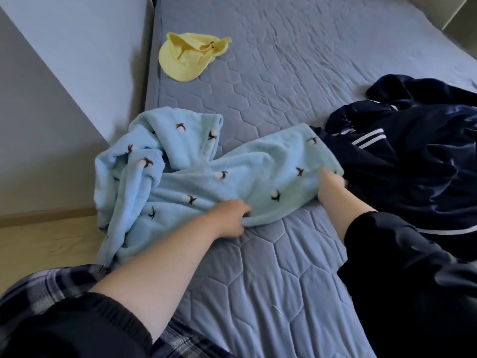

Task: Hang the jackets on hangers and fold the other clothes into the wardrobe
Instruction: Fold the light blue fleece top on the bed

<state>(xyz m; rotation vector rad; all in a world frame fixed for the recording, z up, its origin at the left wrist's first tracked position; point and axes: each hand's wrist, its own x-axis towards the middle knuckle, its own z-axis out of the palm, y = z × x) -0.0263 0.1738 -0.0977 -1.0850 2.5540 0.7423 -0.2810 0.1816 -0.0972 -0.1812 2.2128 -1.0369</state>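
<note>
Both arms reach forward over the bed [284,267], whose grey-blue quilted cover carries all the clothes. The left forearm is bare, its black sleeve [64,329] pushed up near the elbow, and it runs diagonally up to the left hand [229,219]. That hand is knuckles-up, with fingers curled under and pinching the near edge of the light blue fleece garment [232,171]. The right arm comes in from the right, its black sleeve [400,267] covering it almost to the wrist. The right hand [331,186] grips the same garment at its right corner, fingers tucked beneath the cloth and thumb on top. Between the two hands the fleece lies fairly flat on the bed. Its left part is bunched in folds and hangs over the bed's edge toward the wooden floor [38,241]. Small dark embroidered motifs dot the fabric. Just beside the right hand, touching the fleece's right edge, lies a crumpled dark navy jacket [413,156] with white stripes. Farther up the bed, well apart from both, sits a yellow cap [180,60]. Plaid fabric [38,293] shows at the lower left.
</note>
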